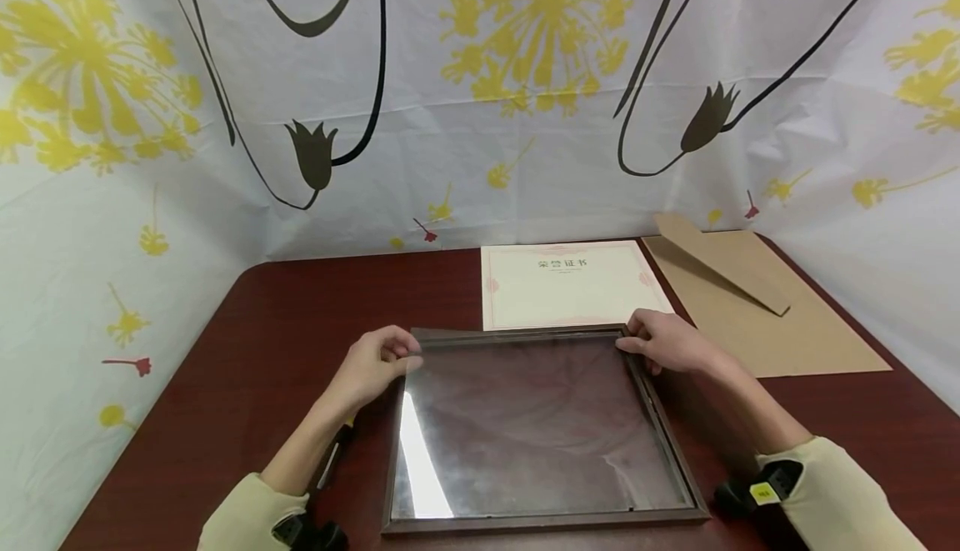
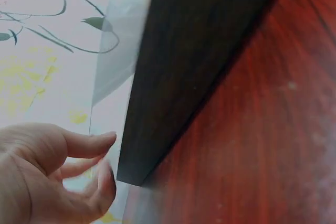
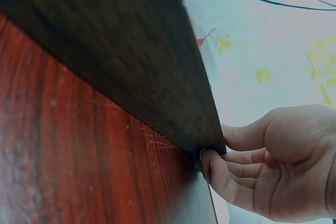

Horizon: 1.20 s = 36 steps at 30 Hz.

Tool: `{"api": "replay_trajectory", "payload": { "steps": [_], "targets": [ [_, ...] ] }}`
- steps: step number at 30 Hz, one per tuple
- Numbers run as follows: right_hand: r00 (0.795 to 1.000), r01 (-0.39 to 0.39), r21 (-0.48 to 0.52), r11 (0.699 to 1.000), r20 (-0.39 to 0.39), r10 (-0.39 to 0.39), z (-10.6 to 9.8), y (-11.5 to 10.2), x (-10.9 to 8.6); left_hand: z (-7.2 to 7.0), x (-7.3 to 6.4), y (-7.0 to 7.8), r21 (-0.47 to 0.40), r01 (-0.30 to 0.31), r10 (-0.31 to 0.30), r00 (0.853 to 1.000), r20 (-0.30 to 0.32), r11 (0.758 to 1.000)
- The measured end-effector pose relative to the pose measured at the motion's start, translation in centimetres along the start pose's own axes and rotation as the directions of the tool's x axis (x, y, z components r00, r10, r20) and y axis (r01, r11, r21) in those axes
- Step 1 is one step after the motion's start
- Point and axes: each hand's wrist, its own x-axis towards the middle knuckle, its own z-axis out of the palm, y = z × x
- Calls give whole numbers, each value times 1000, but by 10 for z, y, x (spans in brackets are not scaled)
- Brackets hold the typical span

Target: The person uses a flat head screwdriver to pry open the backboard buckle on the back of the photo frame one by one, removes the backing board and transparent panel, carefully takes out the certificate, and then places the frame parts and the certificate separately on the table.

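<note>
A dark brown picture frame (image 1: 547, 523) lies on the table, with a clear, glossy sheet (image 1: 540, 426) over its opening. At the frame's far left corner, my left hand (image 1: 375, 370) pinches the sheet's edge between thumb and fingertips. The left wrist view shows the see-through sheet (image 2: 116, 61) standing out past the frame's dark side (image 2: 178, 66). My right hand (image 1: 670, 343) holds the far right corner. In the right wrist view its fingertips (image 3: 212, 169) curl against the frame's outer side (image 3: 157, 61), while the thumb's tip is hidden behind the top edge.
Behind the frame lies a cream certificate (image 1: 573, 297) with a printed border. To its right is a brown backing board (image 1: 817, 330) with a raised stand flap (image 1: 720, 263). A patterned white cloth (image 1: 420, 51) hangs around the dark red table (image 1: 300, 318).
</note>
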Motion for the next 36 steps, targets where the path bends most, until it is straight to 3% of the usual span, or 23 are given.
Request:
{"api": "replay_trajectory", "payload": {
  "steps": [4,9,12,15,17,22,25,30,36],
  "targets": [
    [1000,-4,5,1000,3,4,0,-1,0,-4,3,0,-144,-34,47,995,85,989],
    [1000,2,6,1000,8,-2,-2,0,-2,-8,6,0,-338,42,37,974,225,940],
    [1000,4,15,1000,8,-4,-2,1,-2,-8,6,0,-370,84,40,948,315,925],
    [1000,2,28,1000,9,-2,-2,2,-2,-8,5,-1,-363,99,45,929,368,926],
    [1000,0,36,999,10,-1,-1,1,-1,-7,4,-1,-342,89,49,926,375,935],
    [1000,-3,41,999,9,3,-1,1,-1,-10,2,-2,-282,67,38,936,351,957],
    [1000,-4,41,999,9,4,0,2,-1,-11,1,-2,-291,65,43,935,351,955],
    [1000,-9,39,999,12,8,0,3,0,-11,1,-1,-357,88,48,934,355,930],
    [1000,-10,54,998,14,9,1,3,0,-13,1,1,-325,80,32,945,327,942]
  ]
}}
